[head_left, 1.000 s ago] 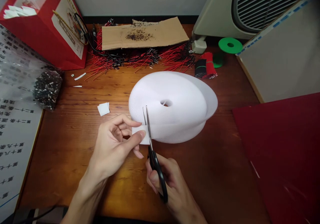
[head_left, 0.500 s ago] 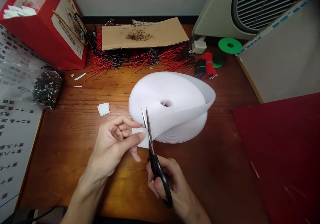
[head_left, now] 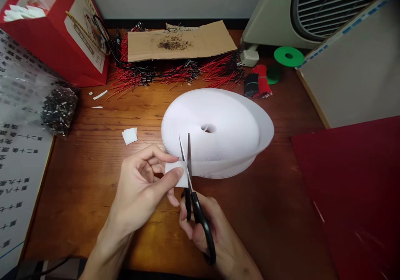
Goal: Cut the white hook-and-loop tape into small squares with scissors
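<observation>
**Cutting position at the near edge of the roll.** A large roll of white tape (head_left: 218, 130) rests on its side on the wooden desk (head_left: 93, 196), with its loose outer turn bulging at the right. The free end of the tape (head_left: 176, 173) extends from the roll's near edge toward the left hand (head_left: 142, 184), which is just in front of the roll.

**Left hand:** the fingers (head_left: 146, 157) curl inward, and the thumb (head_left: 173, 173) presses on the strip, so the free end is pinched firmly. The forearm rises from the near edge of the view, angled toward the roll.

**Right hand:** this hand (head_left: 206, 230) lies in front of the roll and just right of the left hand. Its fingers (head_left: 190, 230) are closed around the handles of the black-handled scissors (head_left: 202, 226). The blades stand open and nearly upright, one on each side of the strip, just beyond the left thumb. No severed piece is visible at this point.

**Surroundings, relative to the roll:** a small stack of white cut squares (head_left: 129, 136) lies to the left. Beyond the roll are loose red-and-black wires (head_left: 175, 73) and a cardboard sheet (head_left: 181, 42). A red board (head_left: 343, 188) lies to the right.
</observation>
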Action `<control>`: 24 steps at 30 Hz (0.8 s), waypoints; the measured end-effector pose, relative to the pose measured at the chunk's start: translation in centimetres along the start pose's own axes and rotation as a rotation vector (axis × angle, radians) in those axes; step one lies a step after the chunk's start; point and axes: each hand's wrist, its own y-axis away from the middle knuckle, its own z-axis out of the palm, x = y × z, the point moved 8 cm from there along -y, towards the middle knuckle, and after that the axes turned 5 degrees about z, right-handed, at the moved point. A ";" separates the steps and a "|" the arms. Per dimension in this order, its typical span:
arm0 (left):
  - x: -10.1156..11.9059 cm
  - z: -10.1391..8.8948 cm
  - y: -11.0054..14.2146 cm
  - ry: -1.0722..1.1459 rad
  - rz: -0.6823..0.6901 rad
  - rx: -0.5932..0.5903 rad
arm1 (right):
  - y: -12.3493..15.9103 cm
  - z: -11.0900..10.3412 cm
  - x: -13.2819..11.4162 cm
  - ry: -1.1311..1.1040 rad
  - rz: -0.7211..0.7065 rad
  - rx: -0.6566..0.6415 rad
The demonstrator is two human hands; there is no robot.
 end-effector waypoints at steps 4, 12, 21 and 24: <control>0.3 0.1 0.0 -0.038 0.023 0.016 | -0.2 0.4 -0.8 0.003 -0.017 -0.011; 0.0 -0.2 -0.4 -0.088 0.016 0.036 | -0.4 0.0 -1.9 0.136 -0.065 0.033; -0.3 -0.3 -0.8 -0.059 0.001 0.042 | -0.8 0.7 -1.2 -0.007 -0.092 0.001; -0.3 -0.6 -0.8 -0.070 0.008 0.047 | -0.9 0.8 -1.1 -0.060 -0.099 -0.010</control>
